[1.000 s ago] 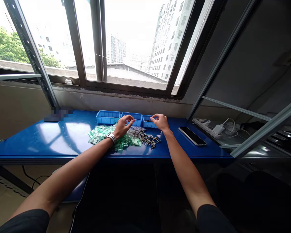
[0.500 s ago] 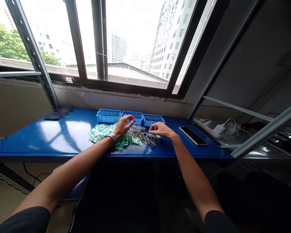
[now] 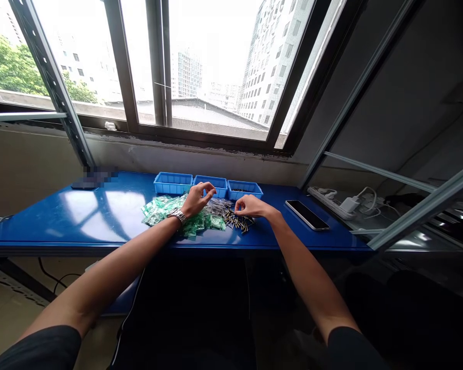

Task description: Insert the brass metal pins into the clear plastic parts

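My left hand, with a metal watch on the wrist, hovers over a heap of small green plastic bags on the blue table; its fingers are curled and apart, and I cannot see anything in them. My right hand reaches down to a scatter of small dark metal pins, fingertips pinched together right at the pile. Whether a pin is between the fingers is too small to tell. Three shallow blue trays stand in a row just behind both hands.
A black phone lies flat to the right of my right hand. A white power strip with plugs and cables sits on the shelf further right. A wall with a large window rises behind the table; metal frame bars flank both sides.
My right hand has come back from the rightmost blue tray and dropped to the pile of dark pins. My left hand has stayed over the green bags.
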Available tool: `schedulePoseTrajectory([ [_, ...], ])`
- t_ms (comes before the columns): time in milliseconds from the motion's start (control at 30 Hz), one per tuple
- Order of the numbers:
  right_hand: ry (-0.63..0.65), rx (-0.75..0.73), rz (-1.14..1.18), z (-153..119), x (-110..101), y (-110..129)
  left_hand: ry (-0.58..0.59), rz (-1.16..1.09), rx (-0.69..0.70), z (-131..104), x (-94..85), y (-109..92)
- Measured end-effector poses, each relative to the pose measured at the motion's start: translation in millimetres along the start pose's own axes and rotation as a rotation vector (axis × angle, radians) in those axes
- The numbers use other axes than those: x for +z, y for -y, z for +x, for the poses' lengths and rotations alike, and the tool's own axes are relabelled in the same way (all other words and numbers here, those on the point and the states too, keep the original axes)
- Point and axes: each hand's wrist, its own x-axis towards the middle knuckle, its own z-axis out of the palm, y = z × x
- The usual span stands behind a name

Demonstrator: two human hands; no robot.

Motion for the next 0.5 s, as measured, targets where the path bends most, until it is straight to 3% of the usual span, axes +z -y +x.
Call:
schedulePoseTrajectory([
  [133,-0.046,-0.041,0.020,0,-6,1,0.008,0.004,-0.005,0,0.5,-1],
  [300,-0.226,-0.157,0.069,19,-16,14,-0.015,0.013,-0.022,0,-0.3,-1],
  [500,-0.483,-0.264,0.124,51,8,27,-0.086,0.039,-0.073,2,-2.6,1],
])
